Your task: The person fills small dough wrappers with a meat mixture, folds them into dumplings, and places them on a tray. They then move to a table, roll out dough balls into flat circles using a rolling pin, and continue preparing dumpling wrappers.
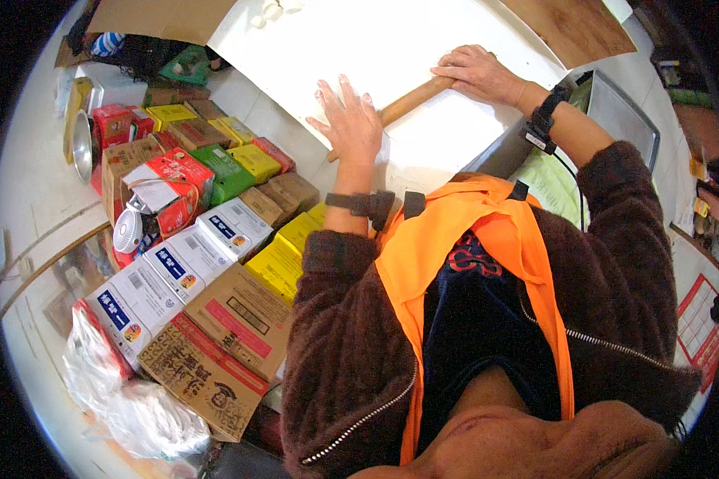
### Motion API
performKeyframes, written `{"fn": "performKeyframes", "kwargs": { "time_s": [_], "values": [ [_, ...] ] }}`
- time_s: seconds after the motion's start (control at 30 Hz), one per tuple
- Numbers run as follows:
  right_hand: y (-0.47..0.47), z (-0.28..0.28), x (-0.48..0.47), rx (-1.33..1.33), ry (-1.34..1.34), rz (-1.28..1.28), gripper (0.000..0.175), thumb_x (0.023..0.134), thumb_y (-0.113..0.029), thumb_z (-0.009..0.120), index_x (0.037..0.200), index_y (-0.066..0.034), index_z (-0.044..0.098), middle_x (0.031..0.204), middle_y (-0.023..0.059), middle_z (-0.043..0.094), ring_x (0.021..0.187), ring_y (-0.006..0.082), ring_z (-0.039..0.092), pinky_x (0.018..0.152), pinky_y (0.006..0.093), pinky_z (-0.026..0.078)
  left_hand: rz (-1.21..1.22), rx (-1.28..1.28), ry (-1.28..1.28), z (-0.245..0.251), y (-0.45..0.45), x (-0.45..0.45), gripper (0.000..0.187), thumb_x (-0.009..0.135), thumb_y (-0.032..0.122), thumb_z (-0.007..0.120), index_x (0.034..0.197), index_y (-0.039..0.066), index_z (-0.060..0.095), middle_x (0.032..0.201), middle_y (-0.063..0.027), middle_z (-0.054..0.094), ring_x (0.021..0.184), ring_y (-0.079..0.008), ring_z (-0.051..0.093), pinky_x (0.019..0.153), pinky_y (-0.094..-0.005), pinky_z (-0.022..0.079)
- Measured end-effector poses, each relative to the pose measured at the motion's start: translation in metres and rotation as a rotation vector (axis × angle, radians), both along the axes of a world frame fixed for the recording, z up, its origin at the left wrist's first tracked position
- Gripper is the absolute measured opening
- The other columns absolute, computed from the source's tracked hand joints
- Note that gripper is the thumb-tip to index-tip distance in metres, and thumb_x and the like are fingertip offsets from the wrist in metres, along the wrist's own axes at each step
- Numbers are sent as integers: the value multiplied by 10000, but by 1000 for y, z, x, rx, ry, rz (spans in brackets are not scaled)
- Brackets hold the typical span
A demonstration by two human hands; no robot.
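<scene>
A wooden rolling pin (416,103) lies slantwise across a bright white work surface (335,36). My left hand (352,123) rests over its near left part, palm down, with the fingers straight and spread. My right hand (484,73) is curled over the far right end, fingers together. White powder shows on the fingers of my left hand. Several pale lumps that look like dough (274,9) sit at the far left edge of the surface. The glare is too strong to tell whether anything lies flat under the pin.
Stacked cartons (174,257) cover the floor at left, with a small white fan (128,230) and a steel bowl (82,146) among them. Plastic bags (150,413) lie at lower left. A metal-rimmed bin (623,114) and light-green cloth (551,179) are at right. Cardboard (156,18) borders the work surface.
</scene>
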State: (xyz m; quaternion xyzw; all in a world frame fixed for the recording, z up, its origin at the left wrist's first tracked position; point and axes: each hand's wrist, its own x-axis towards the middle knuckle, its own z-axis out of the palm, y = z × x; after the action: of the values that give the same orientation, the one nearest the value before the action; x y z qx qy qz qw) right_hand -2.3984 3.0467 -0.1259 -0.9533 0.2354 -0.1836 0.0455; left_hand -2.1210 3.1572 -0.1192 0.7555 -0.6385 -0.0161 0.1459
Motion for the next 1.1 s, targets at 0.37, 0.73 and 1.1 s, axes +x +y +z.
{"fn": "performKeyframes", "kwargs": {
  "time_s": [0.37,0.73,1.1],
  "values": [
    [-9,26,13,141,55,-30,375,904,-218,644,1274,-165,611,965,58,586,953,236,552,882,382,432,28,-137,-2,10,-43,26,580,1004,357,441,1498,64,357,1565,-295,196,1449,-464,204,1075,-751,97],
    [17,17,-29,253,38,-37,384,928,-213,607,1303,-132,585,1049,84,592,1007,267,528,939,398,400,-140,-28,8,14,-8,-19,566,1020,399,397,1497,95,378,1579,-280,183,1451,-459,211,1090,-735,109],
    [7,13,-5,137,129,-130,423,903,-227,636,1321,-184,587,1082,74,593,1053,235,539,952,401,421,-23,77,-51,2,-44,-8,570,1019,393,384,1509,103,356,1579,-273,191,1454,-456,206,1086,-741,106]
  ]
}}
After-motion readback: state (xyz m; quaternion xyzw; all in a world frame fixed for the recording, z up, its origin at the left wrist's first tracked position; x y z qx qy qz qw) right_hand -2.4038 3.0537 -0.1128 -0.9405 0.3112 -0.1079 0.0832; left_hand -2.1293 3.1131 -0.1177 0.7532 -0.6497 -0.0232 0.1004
